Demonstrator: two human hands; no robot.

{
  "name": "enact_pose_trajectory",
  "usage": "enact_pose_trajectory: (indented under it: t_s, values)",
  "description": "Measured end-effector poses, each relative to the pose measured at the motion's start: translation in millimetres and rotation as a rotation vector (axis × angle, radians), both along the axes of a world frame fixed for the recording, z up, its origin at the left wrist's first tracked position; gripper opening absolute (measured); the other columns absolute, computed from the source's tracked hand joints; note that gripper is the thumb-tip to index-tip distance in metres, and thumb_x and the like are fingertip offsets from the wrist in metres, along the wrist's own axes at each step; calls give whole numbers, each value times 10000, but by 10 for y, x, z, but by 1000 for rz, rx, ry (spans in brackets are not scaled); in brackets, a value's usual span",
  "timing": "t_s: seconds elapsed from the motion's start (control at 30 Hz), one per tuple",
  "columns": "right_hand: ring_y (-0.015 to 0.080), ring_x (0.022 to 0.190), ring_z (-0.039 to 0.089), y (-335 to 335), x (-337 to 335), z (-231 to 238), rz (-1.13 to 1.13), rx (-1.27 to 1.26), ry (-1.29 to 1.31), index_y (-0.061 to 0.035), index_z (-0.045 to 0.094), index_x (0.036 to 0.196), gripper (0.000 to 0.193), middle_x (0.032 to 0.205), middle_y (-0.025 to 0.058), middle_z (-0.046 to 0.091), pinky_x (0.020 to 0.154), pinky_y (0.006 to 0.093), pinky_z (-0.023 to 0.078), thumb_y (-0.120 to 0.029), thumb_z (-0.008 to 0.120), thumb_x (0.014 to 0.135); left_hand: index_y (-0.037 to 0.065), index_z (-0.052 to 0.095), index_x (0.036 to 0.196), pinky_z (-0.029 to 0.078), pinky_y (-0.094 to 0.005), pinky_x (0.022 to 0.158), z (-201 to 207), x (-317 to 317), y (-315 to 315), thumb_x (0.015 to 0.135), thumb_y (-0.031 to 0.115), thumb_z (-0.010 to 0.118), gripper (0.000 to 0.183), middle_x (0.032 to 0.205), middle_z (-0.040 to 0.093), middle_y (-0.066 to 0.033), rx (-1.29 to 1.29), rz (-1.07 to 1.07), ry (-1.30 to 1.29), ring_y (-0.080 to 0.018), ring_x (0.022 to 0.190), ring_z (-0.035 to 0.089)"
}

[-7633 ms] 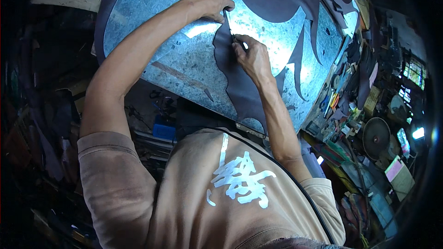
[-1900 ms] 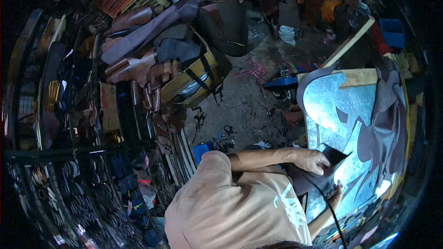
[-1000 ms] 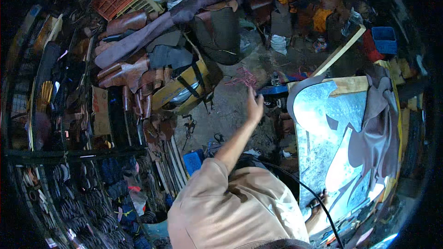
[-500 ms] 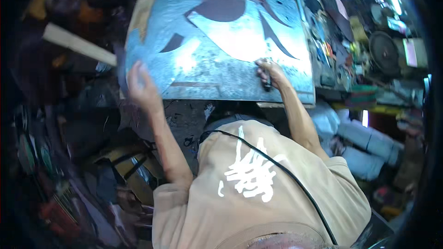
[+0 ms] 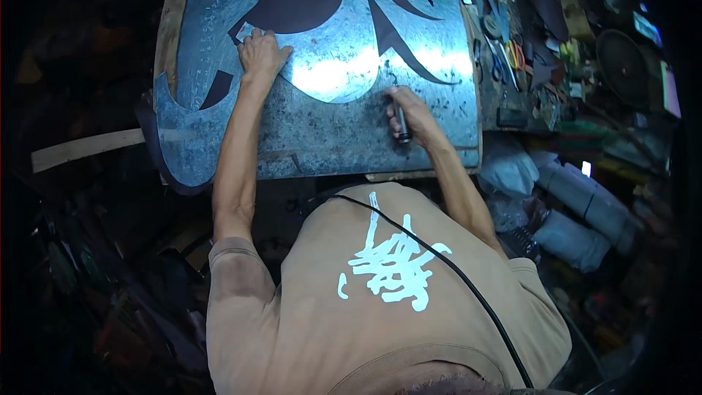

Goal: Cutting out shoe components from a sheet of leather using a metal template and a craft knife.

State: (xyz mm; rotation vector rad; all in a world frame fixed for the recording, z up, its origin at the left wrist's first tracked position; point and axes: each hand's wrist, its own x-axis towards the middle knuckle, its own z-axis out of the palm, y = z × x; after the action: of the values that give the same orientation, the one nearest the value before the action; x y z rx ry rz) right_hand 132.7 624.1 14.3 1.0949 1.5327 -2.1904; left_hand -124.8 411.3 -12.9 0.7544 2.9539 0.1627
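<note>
My left hand (image 5: 263, 55) lies with fingers apart on the narrow upper-left end of a shiny, curved pattern sheet (image 5: 333, 47), beside dark brown leather (image 5: 296, 11). My right hand (image 5: 411, 113) is closed around a hand tool with a short dark handle (image 5: 402, 130), just below the sheet's lower right. The tool's tip is too small to make out. A pointed leather strip (image 5: 409, 55) curves away to the right of the sheet. A small dark leather scrap (image 5: 218, 90) lies left of my left forearm. A curved grey sheet (image 5: 183, 153) with dark leather overhangs the table's lower-left corner.
The metal-topped table (image 5: 292, 153) has a wooden strip (image 5: 172, 22) along its left side. Scissors (image 5: 518, 55) and several tools crowd the bench on the right. A pale strip (image 5: 88, 150) juts out at left. Wrapped rolls (image 5: 585, 205) lie low on the right.
My left hand has moved from the table's left edge up and right onto the pattern sheet. My right hand keeps the tool in nearly the same place. The view has shifted slightly.
</note>
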Motion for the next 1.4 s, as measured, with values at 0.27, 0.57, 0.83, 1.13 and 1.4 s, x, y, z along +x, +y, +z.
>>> enact_pose_trajectory:
  t_s: [0.27, 0.57, 0.83, 1.13, 1.4]
  values:
    - [105, 645, 537, 531, -1206, 379, 751, 604, 80, -71, 498, 1392, 456, 804, 61, 585, 566, 291, 474, -183, 570, 956, 12, 641, 1173, 445, -489, 950, -124, -9, 50, 746, 423, 770, 606, 1210, 586, -195, -99, 182, -79, -372, 1120, 578]
    - [360, 1017, 643, -232, -3291, -229, 1207, 1000, 913, -109, 660, 1209, 338, 1121, 176, 673, 889, 410, 502, -260, 624, 909, -68, 528, 1295, 335, -533, 1046, -80, 17, -2, 736, 490, 763, 824, 1410, 450, -241, -43, 255, -157, -387, 1332, 402]
    - [252, 1064, 654, -751, -4105, -413, 1603, 882, 1071, -112, 691, 1168, 305, 1162, 95, 682, 927, 337, 506, -282, 637, 921, -85, 476, 1319, 324, -528, 1062, -164, -19, -109, 714, 485, 787, 887, 1409, 402, -296, 84, 213, -123, -415, 1341, 384]
    - [242, 1076, 652, -807, -4214, -406, 1696, 858, 978, -137, 715, 1133, 275, 1154, 74, 692, 980, 368, 486, -268, 645, 901, -86, 473, 1318, 334, -511, 1042, -137, -43, -123, 694, 437, 818, 884, 1408, 394, -311, 120, 225, -160, -407, 1338, 386]
    - [249, 1100, 634, -849, -4174, -350, 1754, 1012, 1060, -135, 713, 1123, 257, 1177, 57, 681, 980, 375, 480, -252, 627, 911, -72, 498, 1294, 336, -482, 1012, -137, -60, -114, 672, 438, 832, 871, 1405, 406, -299, 125, 234, -145, -381, 1340, 388]
